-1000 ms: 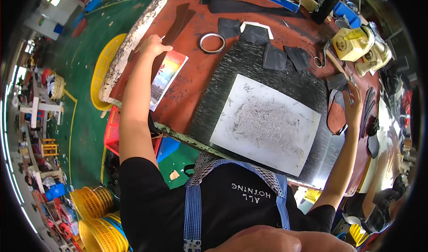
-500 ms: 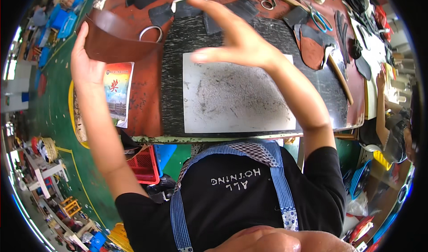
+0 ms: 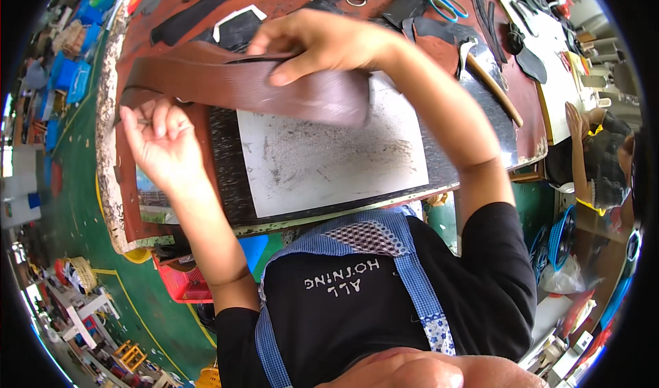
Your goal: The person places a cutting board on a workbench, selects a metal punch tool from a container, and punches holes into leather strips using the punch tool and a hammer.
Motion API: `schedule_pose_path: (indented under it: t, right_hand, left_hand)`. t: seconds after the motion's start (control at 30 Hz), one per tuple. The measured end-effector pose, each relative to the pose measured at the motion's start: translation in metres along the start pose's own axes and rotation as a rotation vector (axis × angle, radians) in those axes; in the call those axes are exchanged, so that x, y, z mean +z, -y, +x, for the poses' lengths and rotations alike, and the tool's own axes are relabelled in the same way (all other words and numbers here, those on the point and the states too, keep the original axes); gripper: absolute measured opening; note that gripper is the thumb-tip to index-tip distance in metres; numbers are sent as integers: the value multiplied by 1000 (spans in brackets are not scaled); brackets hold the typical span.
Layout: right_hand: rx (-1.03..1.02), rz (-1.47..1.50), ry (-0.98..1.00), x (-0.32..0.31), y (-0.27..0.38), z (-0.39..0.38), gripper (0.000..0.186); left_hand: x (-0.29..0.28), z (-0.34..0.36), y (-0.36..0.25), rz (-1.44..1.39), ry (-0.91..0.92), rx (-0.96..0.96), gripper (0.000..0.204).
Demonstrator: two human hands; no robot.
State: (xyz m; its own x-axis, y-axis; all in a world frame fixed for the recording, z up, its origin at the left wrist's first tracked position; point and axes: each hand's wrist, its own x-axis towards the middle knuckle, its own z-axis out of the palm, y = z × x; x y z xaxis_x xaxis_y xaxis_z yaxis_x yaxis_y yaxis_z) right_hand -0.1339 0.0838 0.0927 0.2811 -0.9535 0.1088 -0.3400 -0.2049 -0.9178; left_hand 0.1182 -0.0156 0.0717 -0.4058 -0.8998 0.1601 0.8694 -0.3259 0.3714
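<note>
A long brown leather strip (image 3: 233, 82) stretches across the near part of the workbench, above a black mat (image 3: 226, 161) and a scuffed white cutting board (image 3: 329, 151). My left hand (image 3: 158, 141) grips the strip's left end, fingers curled under it. My right hand (image 3: 319, 41) pinches the strip's upper edge near its middle, thumb underneath. The strip's right end hangs over the white board.
Black leather pieces (image 3: 237, 27), blue-handled scissors (image 3: 446, 3), a wooden-handled tool (image 3: 494, 89) and dark cut shapes (image 3: 532, 65) lie at the bench's far side. A colourful card (image 3: 147, 189) sits near the left edge. Another person (image 3: 604, 161) sits at the right. A red crate (image 3: 182, 281) stands below.
The brown strip was held up by my left hand at the bench's left corner; now both hands hold it spread over the mat. My right hand came down onto it.
</note>
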Motion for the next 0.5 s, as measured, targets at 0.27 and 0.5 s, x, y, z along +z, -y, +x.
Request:
schedule_pose_path:
  t: [0.27,0.5]
  right_hand:
    - [498,-615,380,-78,-48,-31,47]
    - [-25,-728,-150,-58,-74,-59,40]
  left_hand:
    - [-85,-37,-18,221,-321,-49,18]
    - [-48,-39,-9,1616,-37,-150,33]
